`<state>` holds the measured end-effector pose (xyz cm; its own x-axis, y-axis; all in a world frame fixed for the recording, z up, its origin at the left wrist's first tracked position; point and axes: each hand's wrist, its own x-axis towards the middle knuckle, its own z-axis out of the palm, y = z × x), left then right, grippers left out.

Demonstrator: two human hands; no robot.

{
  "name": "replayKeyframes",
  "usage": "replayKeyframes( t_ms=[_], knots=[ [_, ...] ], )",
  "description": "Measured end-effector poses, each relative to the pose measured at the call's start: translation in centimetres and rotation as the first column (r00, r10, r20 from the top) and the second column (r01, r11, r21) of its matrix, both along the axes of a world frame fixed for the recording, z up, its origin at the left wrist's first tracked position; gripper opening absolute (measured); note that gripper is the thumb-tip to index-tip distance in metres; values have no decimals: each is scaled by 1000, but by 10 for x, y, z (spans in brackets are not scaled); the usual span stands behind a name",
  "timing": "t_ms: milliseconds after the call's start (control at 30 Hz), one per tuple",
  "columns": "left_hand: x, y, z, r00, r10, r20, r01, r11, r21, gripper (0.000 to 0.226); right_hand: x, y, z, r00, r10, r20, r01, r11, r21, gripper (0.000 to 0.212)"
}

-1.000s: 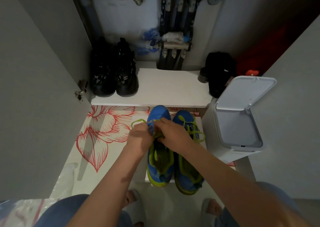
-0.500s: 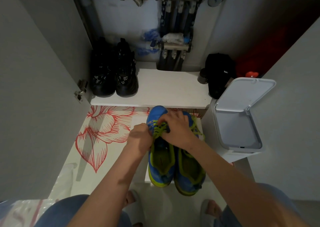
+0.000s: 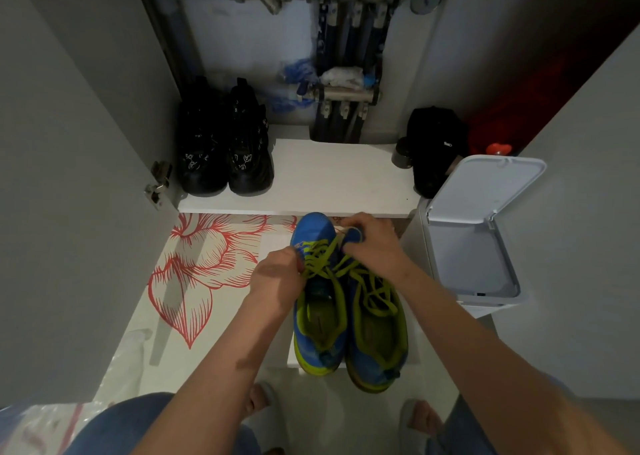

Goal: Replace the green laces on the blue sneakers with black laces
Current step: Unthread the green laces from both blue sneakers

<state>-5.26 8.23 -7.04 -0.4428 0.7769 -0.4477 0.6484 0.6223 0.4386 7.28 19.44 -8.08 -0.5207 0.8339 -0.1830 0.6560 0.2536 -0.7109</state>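
- left hand (image 3: 277, 276) pinches the green laces (image 3: 320, 264) on the left blue sneaker (image 3: 320, 319). Yank too hard and it might slide off the white board's (image 3: 273, 246) near edge, since the heels already overhang
- right hand (image 3: 375, 243) is curled, looks like it's pulling those laces over the right sneaker's (image 3: 375, 333) toe. Loose loops could knot or snag

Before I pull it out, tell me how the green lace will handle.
Probably floppy: the green lace drapes in slack loops over the blue sneakers. Likely light, being thin. It may snag where it crisscrosses by the left hand.
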Motion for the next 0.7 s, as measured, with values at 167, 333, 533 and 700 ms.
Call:
replayKeyframes(
  t_ms=[167, 333, 533, 700],
  knots=[
    [0, 3, 2, 999, 27, 26, -26, 999, -38, 31, -14, -35, -7, 841, 440, 314, -535, 760, 369, 37],
    [-1, 5, 1, 998, 54, 23, -52, 995, -88, 33, -17, -33, -16, 836, 379, 395, -533, 730, 427, 26],
    [0, 2, 1, 999, 6, -41, -7, 1000, -25, 26, -7, -13, -12, 951, 25, 307, -206, 792, 574, 9],
    [0, 1, 1, 997, -22, -74, 21, 1000, -17, 26, 6, 9, -6, 954, -266, 137, 184, 884, 430, 11]
  ],
)
